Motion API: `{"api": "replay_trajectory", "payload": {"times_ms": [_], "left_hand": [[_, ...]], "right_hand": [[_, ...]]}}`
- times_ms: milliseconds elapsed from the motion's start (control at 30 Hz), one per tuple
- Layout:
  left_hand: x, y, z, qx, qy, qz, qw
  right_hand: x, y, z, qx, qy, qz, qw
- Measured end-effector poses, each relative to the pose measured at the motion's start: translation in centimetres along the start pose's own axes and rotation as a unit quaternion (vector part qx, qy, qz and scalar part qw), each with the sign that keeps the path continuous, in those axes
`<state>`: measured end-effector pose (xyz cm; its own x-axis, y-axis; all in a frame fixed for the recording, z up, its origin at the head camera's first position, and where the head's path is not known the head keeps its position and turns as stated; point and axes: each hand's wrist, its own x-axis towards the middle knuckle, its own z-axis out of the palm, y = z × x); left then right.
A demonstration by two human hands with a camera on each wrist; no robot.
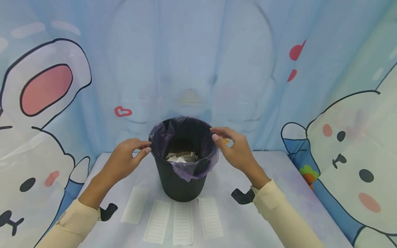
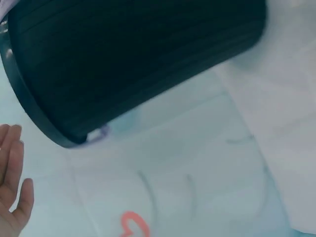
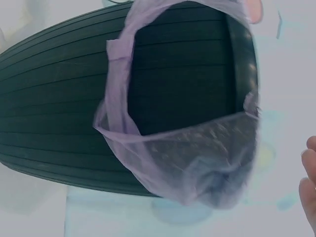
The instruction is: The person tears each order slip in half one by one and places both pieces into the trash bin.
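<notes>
A black ribbed trash bin (image 1: 183, 187) stands upright on the table, lined with a translucent purple trash bag (image 1: 190, 171). The bag's edge folds over the rim and hangs down outside, seen closely in the right wrist view as a loose purple flap (image 3: 197, 163). Inside the bin lie scraps of white and brownish paper (image 1: 183, 157). My left hand (image 1: 124, 156) hovers beside the left rim; the left wrist view shows its fingers (image 2: 14, 158) relaxed and apart from the bin. Beside the right rim is my right hand (image 1: 233, 147), fingers loosely bent, holding nothing.
Several white strips with rows of ridges or lines, such as one strip (image 1: 183, 224), lie in front of the bin on the pale table (image 1: 248, 227). A light blue curtain (image 1: 192, 51) with cartoon rabbits hangs close behind and at both sides.
</notes>
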<state>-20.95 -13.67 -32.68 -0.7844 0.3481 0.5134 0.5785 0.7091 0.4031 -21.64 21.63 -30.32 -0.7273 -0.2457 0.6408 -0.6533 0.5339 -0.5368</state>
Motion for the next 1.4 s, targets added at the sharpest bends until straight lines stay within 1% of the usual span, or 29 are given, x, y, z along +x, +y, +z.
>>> {"api": "replay_trajectory", "payload": {"times_ms": [67,133,200,267,367,467,533,600,633,733,967,1067,1100,1233,1400], "left_hand": [[-1.0,-0.4,0.2,0.006,-0.008,-0.022,0.9997],[-2.2,-0.9,0.6,0.013,-0.026,-0.053,0.9982],[-3.6,-1.5,1.3,0.027,-0.048,-0.086,0.9947],[-5.0,-2.2,2.2,0.046,-0.072,-0.122,0.9889],[-7.3,-3.5,3.9,0.072,-0.112,-0.172,0.976],[-9.3,-4.8,5.6,0.102,-0.156,-0.22,0.9575],[-10.3,-5.7,6.7,0.124,-0.185,-0.244,0.9439],[-11.0,-6.5,7.7,0.142,-0.204,-0.257,0.9339],[-11.3,-6.9,8.1,0.148,-0.211,-0.262,0.9302],[-11.9,-7.5,9.1,0.153,-0.221,-0.274,0.9234],[-12.7,-7.5,10.7,0.168,-0.243,-0.306,0.9051],[-12.8,-7.3,11.1,0.173,-0.246,-0.307,0.9029],[-12.7,-7.3,11.2,0.17,-0.245,-0.307,0.9038],[-12.4,-7.4,11.3,0.156,-0.244,-0.313,0.9045],[-12.4,-8.0,11.1,0.131,-0.251,-0.327,0.9013]], "right_hand": [[-0.4,0.1,-0.8,0.005,0.017,0.0,1.0],[-1.0,0.2,-1.5,0.005,0.033,0.006,0.999],[-1.9,0.4,-2.0,0.0,0.046,0.018,0.999],[-3.1,0.6,-2.3,-0.011,0.056,0.032,0.998],[-5.2,0.9,-2.2,-0.027,0.061,0.057,0.996],[-7.5,1.2,-1.7,-0.039,0.056,0.09,0.994],[-8.8,1.5,-1.2,-0.044,0.052,0.113,0.991],[-10.0,1.8,-0.8,-0.048,0.047,0.129,0.989],[-10.5,2.0,-0.5,-0.049,0.044,0.135,0.989],[-11.7,2.4,0.1,-0.047,0.037,0.149,0.987],[-13.8,3.1,1.5,-0.044,0.019,0.174,0.984],[-14.5,3.2,1.8,-0.039,0.012,0.193,0.98],[-14.7,3.2,1.8,-0.038,0.011,0.2,0.979],[-15.5,3.2,1.9,-0.031,0.001,0.228,0.973],[-16.2,3.0,2.5,-0.008,-0.014,0.254,0.967]]}}
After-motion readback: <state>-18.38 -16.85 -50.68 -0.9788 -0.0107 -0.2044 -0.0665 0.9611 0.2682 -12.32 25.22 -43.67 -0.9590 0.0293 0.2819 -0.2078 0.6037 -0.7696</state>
